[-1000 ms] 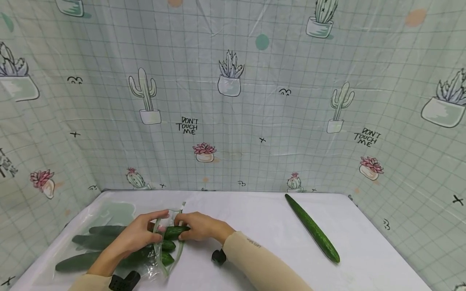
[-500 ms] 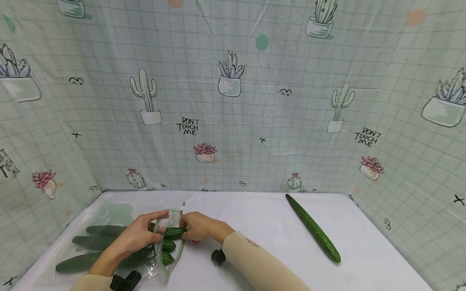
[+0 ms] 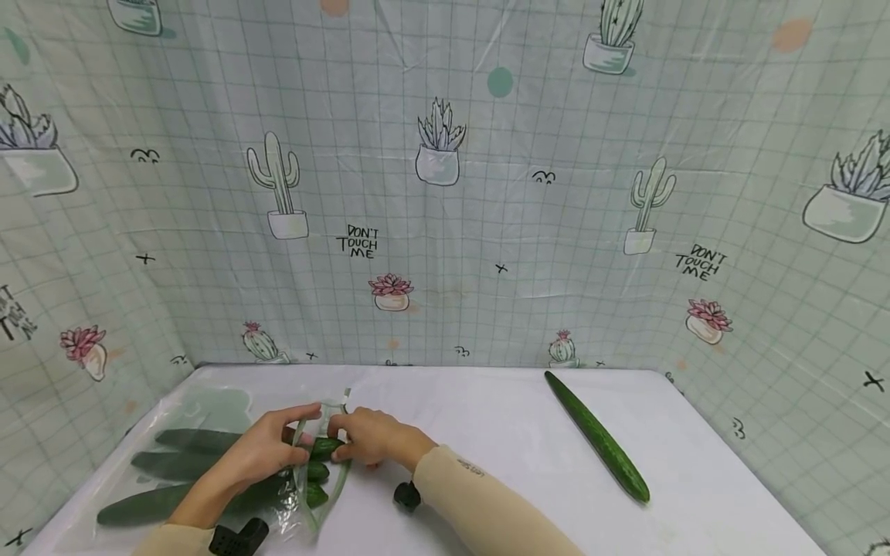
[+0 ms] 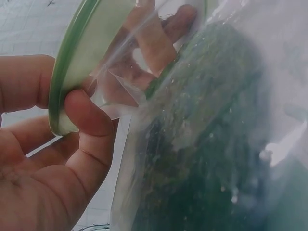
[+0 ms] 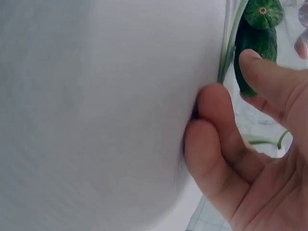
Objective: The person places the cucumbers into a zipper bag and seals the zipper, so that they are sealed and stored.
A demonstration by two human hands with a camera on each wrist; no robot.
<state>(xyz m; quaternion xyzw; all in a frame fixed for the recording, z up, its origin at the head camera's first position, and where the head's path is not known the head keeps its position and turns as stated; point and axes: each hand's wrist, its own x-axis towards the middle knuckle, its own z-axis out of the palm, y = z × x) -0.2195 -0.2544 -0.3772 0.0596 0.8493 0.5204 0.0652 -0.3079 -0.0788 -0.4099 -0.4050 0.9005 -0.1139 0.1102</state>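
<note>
4 cucumbers (image 3: 598, 437), 1 bag (image 3: 215, 406)

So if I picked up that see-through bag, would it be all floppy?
The bag itself is probably floppy, since its clear film is thin and wrinkled. It may feel heavy, because several thick cucumbers lie inside. They might slide out if it tipped toward its mouth, as the green rim stands open.

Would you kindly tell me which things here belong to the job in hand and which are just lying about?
Belongs to the job:
clear bag, its green rim pinched by the left grip
top bagged cucumber, its end held by the right grip
two other bagged cucumbers

Seemingly lying about for now:
lone cucumber, untouched on the table
patterned curtain behind
</note>
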